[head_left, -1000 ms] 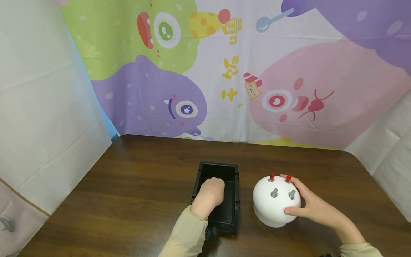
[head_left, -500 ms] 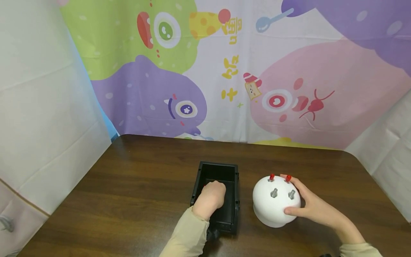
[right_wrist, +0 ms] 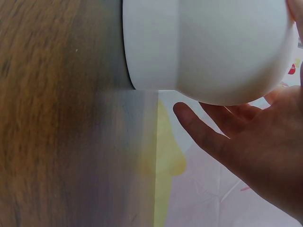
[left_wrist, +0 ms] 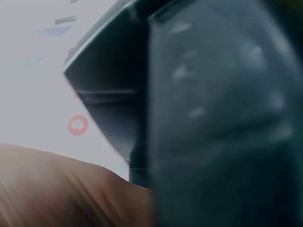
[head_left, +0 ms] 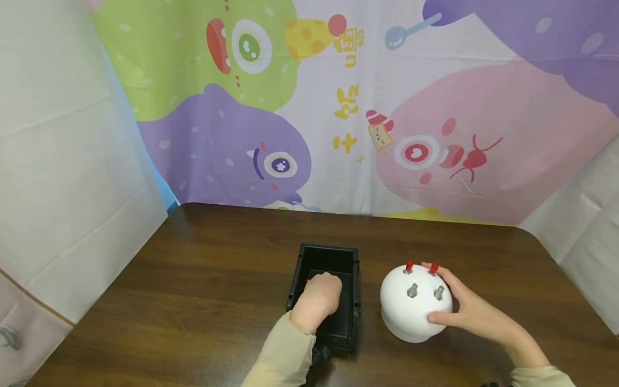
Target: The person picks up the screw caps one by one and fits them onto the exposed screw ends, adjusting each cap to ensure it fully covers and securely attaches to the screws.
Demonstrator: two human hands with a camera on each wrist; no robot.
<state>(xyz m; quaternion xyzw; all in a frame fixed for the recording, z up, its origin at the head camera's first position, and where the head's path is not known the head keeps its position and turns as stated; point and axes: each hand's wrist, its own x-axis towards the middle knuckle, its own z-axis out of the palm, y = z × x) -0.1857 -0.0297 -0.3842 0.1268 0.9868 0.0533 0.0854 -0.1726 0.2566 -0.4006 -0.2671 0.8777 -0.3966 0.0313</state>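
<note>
My left hand (head_left: 320, 295) reaches down into a black plastic bin (head_left: 333, 259), knuckles up, its fingertips hidden below the back of the hand. A small red tip (head_left: 308, 280) shows just left of that hand, inside the bin. I cannot tell whether the left fingers hold anything. In the left wrist view the dark bin wall (left_wrist: 222, 118) fills the right side. My right hand (head_left: 476, 313) grips a white dome (head_left: 411, 317) from the right, thumb in front and fingers behind. Red-tipped pegs (head_left: 409, 266) and grey ridged pegs (head_left: 412, 290) stand out of its top.
Both the bin and the dome stand on a dark brown wooden table (head_left: 217, 279), with a gap between them. A cartoon-printed curtain (head_left: 348, 177) hangs behind the table's far edge. White panels (head_left: 72, 134) flank the table.
My left hand has shifted slightly to the right within the bin, and the red tip has come into sight beside it. The right hand and the dome stay almost still.
</note>
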